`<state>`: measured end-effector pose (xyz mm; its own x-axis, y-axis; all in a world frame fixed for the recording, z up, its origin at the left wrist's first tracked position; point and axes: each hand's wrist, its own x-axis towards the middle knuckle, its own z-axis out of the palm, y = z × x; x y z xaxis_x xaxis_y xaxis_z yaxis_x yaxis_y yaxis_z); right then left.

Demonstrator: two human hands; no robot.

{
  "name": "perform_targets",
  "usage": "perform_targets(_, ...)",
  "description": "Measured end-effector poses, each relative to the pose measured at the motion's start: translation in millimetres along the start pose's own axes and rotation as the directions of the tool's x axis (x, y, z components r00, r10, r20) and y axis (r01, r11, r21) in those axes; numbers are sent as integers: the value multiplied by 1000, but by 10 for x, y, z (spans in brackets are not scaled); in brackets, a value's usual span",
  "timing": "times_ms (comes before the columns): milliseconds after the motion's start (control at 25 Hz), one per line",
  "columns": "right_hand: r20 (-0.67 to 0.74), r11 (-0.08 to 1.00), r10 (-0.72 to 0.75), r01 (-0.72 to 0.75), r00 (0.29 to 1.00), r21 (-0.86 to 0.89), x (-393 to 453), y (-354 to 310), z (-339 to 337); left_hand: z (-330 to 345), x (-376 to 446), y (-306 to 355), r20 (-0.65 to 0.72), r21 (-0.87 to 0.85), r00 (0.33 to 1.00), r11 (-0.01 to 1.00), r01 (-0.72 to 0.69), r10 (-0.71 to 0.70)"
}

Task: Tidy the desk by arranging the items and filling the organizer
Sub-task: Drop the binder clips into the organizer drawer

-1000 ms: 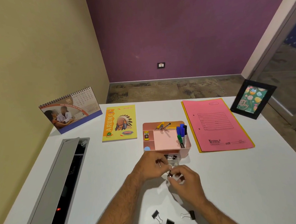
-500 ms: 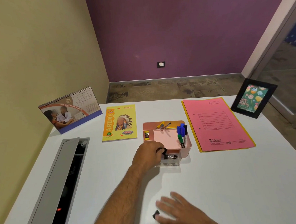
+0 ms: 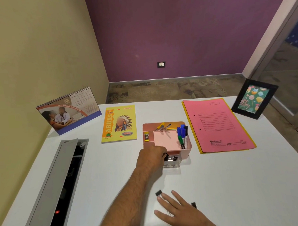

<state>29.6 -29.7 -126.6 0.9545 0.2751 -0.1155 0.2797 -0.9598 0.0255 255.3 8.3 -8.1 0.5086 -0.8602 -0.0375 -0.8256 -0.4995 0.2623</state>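
The pink organizer (image 3: 188, 149) stands mid-desk with markers (image 3: 182, 133), a pink note pad (image 3: 165, 138) and a small yellow stapler (image 3: 146, 136) in its compartments. Its clear front drawer (image 3: 173, 163) is pulled out and holds black binder clips. My left hand (image 3: 151, 158) is at the drawer's left edge, fingers curled, pinching a black binder clip (image 3: 165, 156) over it. My right hand (image 3: 181, 213) lies flat on the desk near the front edge, fingers straight, over loose clips. One loose binder clip (image 3: 158, 193) shows at its fingertips, another (image 3: 194, 204) at its right.
A yellow notebook (image 3: 119, 124) lies left of the organizer and a pink folder (image 3: 216, 125) right of it. A desk calendar (image 3: 68, 112) stands at the far left, a black photo frame (image 3: 254, 98) at the far right. An open grey cable tray (image 3: 50, 187) runs along the left side.
My hands parted: the left carried a binder clip forward to the drawer, and the right drew back to the loose clips near the front edge and spread flat over them.
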Motion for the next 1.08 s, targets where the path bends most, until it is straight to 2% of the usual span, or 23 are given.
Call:
perform_targets(80,-44,996,76,-73,996,55,80,113,-5,26,-20,-1,-3,36,1000,999,-22,22)
perform_targets(160,-21,993,103,-101,995,55,134,166,26,55,-36,-12,-12,49,999,998,-40,41)
perform_targets(280,-82,972,199,-186,977,145,192,132,11,70,-56,-38,-51,-53,998,998,-32,29)
perform_targets(400,-240,878,408,-307,881,366,310,84,-94,62,-76,-90,-115,-212,993,977,-17,-8)
perform_targets(480,-196,800,533,-415,823,434,435,75,-184,50,-96,-137,-203,-331,975,944,15,-86)
perform_targets(560,-96,763,592,-518,800,387,566,60,-252,69,-118,-194,-255,-470,951,882,36,-175)
perform_targets(720,-38,774,605,-576,796,262,745,51,-282,137,-212,-269,-178,-563,962,823,72,-206)
perform_targets(800,-48,755,624,-587,780,292,773,63,-290,182,-257,-303,-144,-578,972,813,72,-188)
perform_targets(880,-59,634,696,-574,715,518,738,54,-338,198,-300,-314,-116,-586,978,807,72,-172)
perform_targets(1000,13,290,832,-457,554,841,691,79,-494,131,-355,-295,-78,-568,989,821,62,-128)
perform_targets(1040,-3,229,866,-390,500,892,678,122,-549,104,-369,-283,-71,-560,992,827,48,-105)
perform_targets(1080,-45,222,883,-330,467,917,674,170,-617,80,-380,-271,-60,-570,995,821,35,-84)
